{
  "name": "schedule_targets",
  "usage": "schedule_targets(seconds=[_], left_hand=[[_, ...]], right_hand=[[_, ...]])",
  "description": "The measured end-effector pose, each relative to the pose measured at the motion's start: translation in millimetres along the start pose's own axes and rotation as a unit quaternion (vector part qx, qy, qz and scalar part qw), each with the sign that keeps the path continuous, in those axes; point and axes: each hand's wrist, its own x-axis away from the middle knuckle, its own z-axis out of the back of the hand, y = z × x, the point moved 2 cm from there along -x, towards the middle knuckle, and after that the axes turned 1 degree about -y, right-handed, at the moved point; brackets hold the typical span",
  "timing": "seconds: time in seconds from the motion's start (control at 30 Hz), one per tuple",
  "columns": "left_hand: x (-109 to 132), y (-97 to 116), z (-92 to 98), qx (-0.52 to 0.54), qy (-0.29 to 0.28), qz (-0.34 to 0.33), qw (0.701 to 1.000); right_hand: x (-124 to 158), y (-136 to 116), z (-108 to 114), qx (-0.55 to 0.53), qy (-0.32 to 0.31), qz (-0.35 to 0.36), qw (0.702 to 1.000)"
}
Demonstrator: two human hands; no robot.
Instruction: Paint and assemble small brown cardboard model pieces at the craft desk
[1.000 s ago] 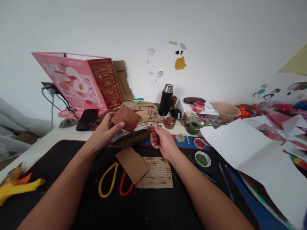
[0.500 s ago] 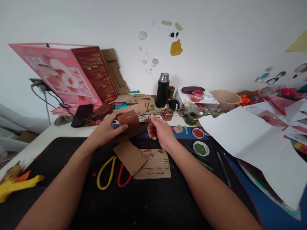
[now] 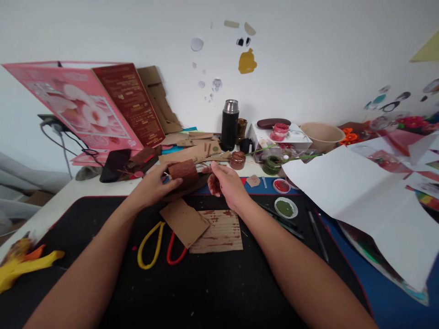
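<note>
A small brown-painted cardboard piece (image 3: 183,175) is gripped in my left hand (image 3: 158,186), with the thumb lying along its near side. A darker flat piece lies just under it. Close to its right edge is my right hand (image 3: 225,183), thumb and index finger together and the others curled in. Its fingertips carry brown paint; whether anything small is between them cannot be made out. Below the hands, a plain cardboard piece (image 3: 184,223) overlaps a paint-streaked corrugated piece (image 3: 219,230). Scissors with yellow and red handles (image 3: 151,246) lie partly under the cardboard.
Behind the hands stand a brown paint jar (image 3: 237,161), a green paint jar (image 3: 272,166) and a black thermos (image 3: 229,125). Lids with red paint (image 3: 281,185) and green paint (image 3: 286,208) lie at right, near white paper (image 3: 336,192). A yellow tool (image 3: 30,265) sits at left.
The brown piece has tilted slightly in my left hand, and a pale glint on its face is gone. My right hand stays beside it. The whole view has shifted a little.
</note>
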Motion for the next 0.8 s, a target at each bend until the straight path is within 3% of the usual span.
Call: schedule_targets(seconds=[0.23, 0.63, 0.8], left_hand=[[-1.0, -4.4, -2.9, -0.023, -0.023, -0.013, 0.999], [0.8, 0.2, 0.1, -0.039, 0.001, -0.021, 0.999], [1.2, -5.5, -0.9, -0.032, -0.031, -0.016, 0.999]], right_hand=[[-0.3, 1.9, -0.4, 0.01, 0.0, -0.002, 1.0], [-0.6, 4.2, -2.1, 0.03, -0.017, -0.001, 0.999], [-0.7, 4.1, -2.8, 0.037, -0.018, 0.001, 0.999]])
